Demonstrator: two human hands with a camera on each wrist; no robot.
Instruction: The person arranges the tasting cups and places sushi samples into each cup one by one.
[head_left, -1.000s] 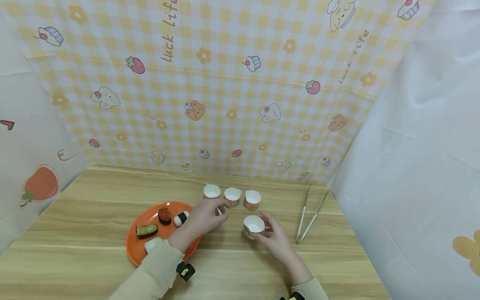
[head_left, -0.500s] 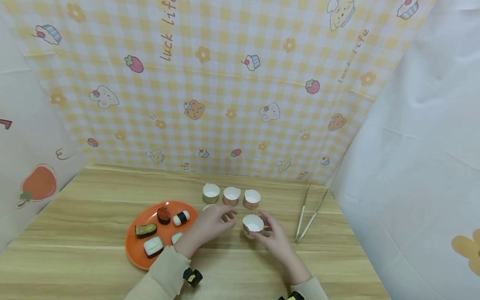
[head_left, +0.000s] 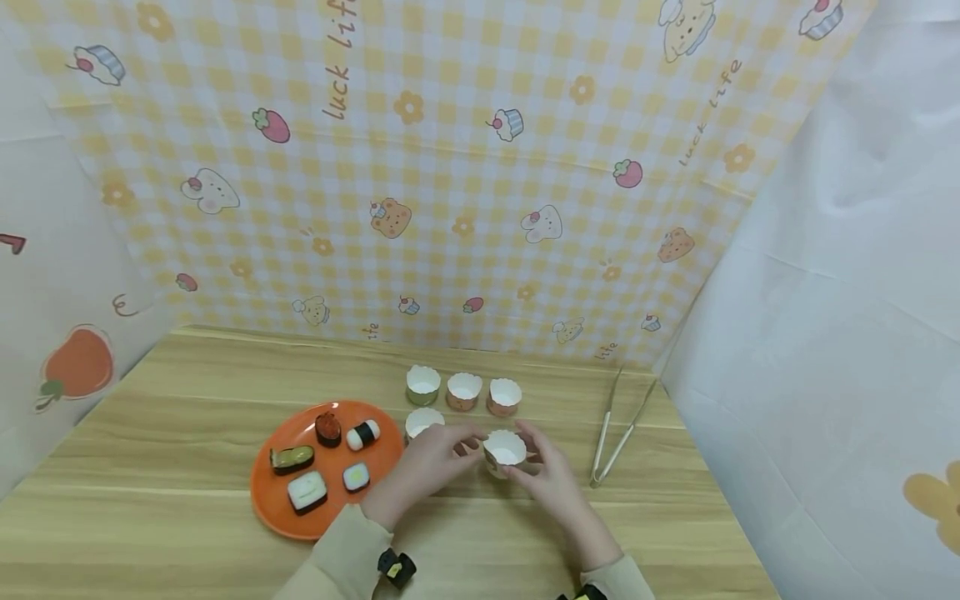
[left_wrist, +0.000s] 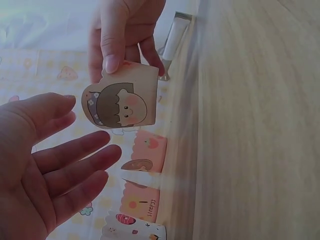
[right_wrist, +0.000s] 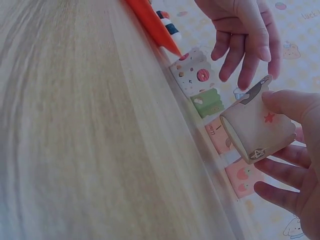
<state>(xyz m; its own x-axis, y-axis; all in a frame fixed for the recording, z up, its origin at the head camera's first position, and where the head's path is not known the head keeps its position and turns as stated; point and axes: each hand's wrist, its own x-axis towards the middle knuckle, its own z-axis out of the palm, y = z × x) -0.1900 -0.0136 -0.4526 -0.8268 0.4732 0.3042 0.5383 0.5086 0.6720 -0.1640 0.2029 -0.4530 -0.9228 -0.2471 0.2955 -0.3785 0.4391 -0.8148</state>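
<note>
My right hand [head_left: 557, 482] pinches a paper baking cup [head_left: 505, 448] by its side, between thumb and fingers. In the left wrist view a cartoon face with brown hair shows on this cup [left_wrist: 131, 97], and the right wrist view shows it tilted above the table. My left hand [head_left: 435, 462] reaches toward the cup's left side, fingers loosely spread, holding nothing; a gap to the cup shows in the left wrist view. Partly behind the left hand stands a white patterned cup [head_left: 424, 419]. Beyond it are a green cup [head_left: 423, 386] and two pink cups [head_left: 463, 392].
An orange plate [head_left: 270, 504] with several sushi pieces [head_left: 307, 492] lies left of my left hand. Metal tongs [head_left: 615, 454] lie spread on the wooden table [head_left: 187, 400] at right. A yellow checked cloth [head_left: 450, 167] hangs behind the table.
My left hand has moved right, away from the white patterned cup and toward the cup in my right hand. More of the plate and the patterned cup shows. The right hand stays nearly still.
</note>
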